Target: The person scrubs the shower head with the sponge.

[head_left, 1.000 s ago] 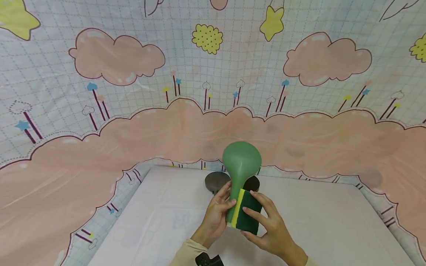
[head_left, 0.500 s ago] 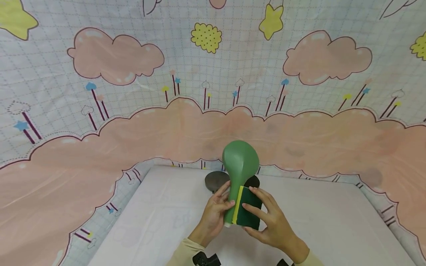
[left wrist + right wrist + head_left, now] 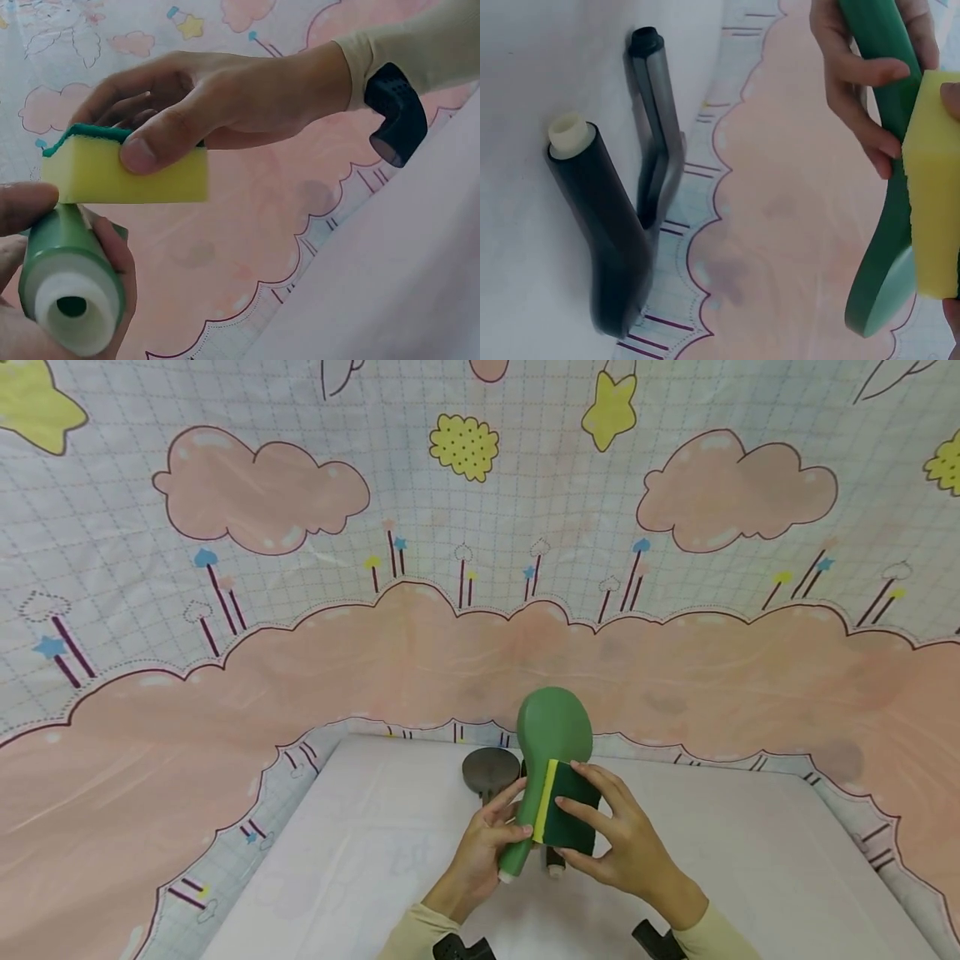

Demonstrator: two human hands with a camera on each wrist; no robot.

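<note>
My left hand (image 3: 478, 852) grips the handle of a green handheld shower head (image 3: 553, 727), its round head pointing up and away from me. A hollow white connector (image 3: 75, 319) ends the handle in the left wrist view. My right hand (image 3: 637, 847) pinches a sponge (image 3: 573, 810) between thumb and fingers. The sponge's dark green scouring side faces the right palm, while its yellow side (image 3: 934, 187) lies against the shower head where handle and head meet. The left thumb lies over the handle just beside the sponge.
On the white table (image 3: 337, 860) behind the hands lie a grey shower head (image 3: 491, 770) and a black shower head (image 3: 607, 210), side by side. A cartoon-print cloth (image 3: 420, 668) hangs at the back. Black wrist straps (image 3: 463, 946) sit at the cuffs.
The sponge has moved up from the lower handle toward the round head. The shower head has tilted rightward and turned, and the black shower head's handle end now shows below it.
</note>
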